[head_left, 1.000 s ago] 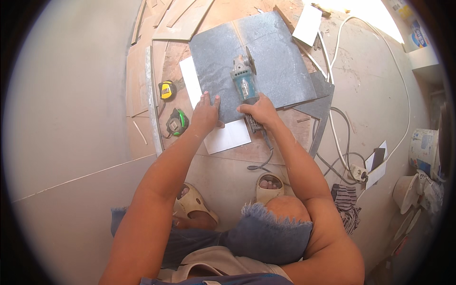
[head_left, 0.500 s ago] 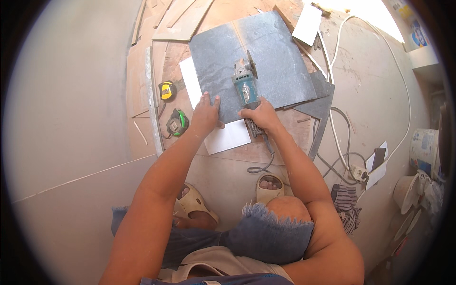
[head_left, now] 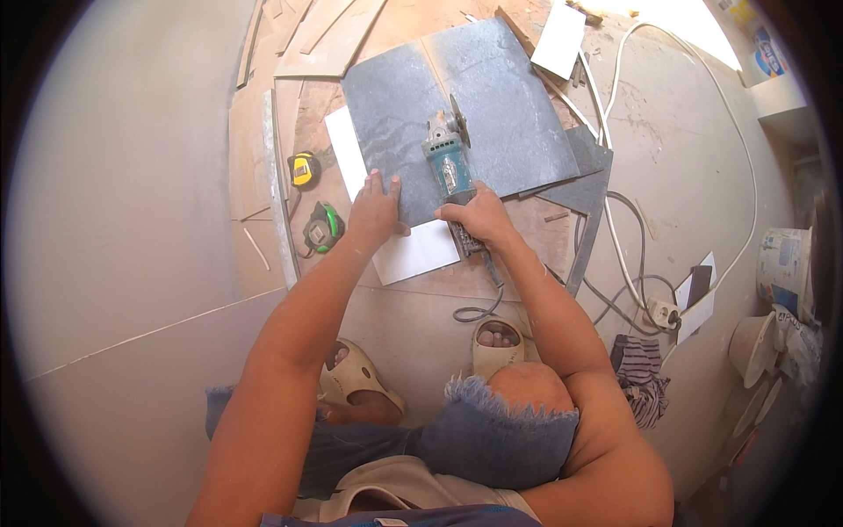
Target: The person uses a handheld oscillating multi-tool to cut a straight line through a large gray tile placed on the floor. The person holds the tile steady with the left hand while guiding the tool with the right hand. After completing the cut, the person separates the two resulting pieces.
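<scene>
Across the right side of the frame spreads a dusty grey floor. From the lower edge, a person's two bare arms reach up past frayed denim shorts and tan sandals.

At the upper middle, a large dark grey tile lies flat, turned slightly askew. To its left, a long metal strip runs up the frame, and white pieces show along the tile's left and lower edges.

Over the tile's lower middle, a teal grinder points away from the person. Its thin disc stands on edge at the right of the tool's head; whether it is spinning or touching the tile cannot be told.

The right hand is wrapped around the grinder's dark rear body. The left hand covers the tile's lower left corner, fingers stretched on top, thumb at the near edge; whether it pinches that edge cannot be told.

Left of the tile sit two tape measures, one yellow, one green.

Thinnest of all, a pale line runs from the tile's top edge toward the disc. It looks like a cut, so the work seems partly done: the upper stretch is marked, while the lower stretch, largely hidden by the grinder, appears to be left.
</scene>
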The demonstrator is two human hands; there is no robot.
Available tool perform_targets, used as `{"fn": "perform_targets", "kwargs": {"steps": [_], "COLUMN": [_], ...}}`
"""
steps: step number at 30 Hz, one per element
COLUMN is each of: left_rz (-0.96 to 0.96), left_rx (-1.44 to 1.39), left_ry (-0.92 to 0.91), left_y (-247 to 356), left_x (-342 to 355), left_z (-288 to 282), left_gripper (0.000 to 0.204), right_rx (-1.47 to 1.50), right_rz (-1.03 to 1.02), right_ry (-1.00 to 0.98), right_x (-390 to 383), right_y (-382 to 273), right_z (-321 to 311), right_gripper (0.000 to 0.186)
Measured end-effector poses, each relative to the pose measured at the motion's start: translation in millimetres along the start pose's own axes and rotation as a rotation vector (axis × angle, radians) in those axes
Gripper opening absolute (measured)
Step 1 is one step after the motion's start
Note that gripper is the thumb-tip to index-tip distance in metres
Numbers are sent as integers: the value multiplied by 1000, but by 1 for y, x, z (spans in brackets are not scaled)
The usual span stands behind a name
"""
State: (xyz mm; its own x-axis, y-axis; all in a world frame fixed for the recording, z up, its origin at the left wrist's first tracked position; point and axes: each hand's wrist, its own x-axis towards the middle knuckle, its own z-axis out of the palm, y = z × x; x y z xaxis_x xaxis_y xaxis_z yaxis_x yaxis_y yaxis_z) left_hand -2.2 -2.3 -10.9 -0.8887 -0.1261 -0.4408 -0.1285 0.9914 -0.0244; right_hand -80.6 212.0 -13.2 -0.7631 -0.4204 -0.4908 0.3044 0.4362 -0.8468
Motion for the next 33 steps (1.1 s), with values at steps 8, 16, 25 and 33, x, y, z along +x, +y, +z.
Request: {"fn": "perform_targets", "kwargs": {"steps": [8,16,25,33], "left_rz": [-5,8,12,8], "left_rx": [1,-6,-12,-4], "left_ry": [-3,21,27,12], "left_y": [1,1,-1,1], "left_x": [1,-1,-1,-1], "left_z": [1,-1,0,-2], "left_gripper": [116,116,114,114], "right_rx": [-30,-82,-129,-104], "right_rz": [43,23,67,66], "right_ry": [-13,0,-29,-56], "right_x": [-14,-16,-23,-28], "right_y": [-12,-1,-4,0], "right_z": [-5,-4,-6,-9], "right_gripper": [85,92,101,99]}}
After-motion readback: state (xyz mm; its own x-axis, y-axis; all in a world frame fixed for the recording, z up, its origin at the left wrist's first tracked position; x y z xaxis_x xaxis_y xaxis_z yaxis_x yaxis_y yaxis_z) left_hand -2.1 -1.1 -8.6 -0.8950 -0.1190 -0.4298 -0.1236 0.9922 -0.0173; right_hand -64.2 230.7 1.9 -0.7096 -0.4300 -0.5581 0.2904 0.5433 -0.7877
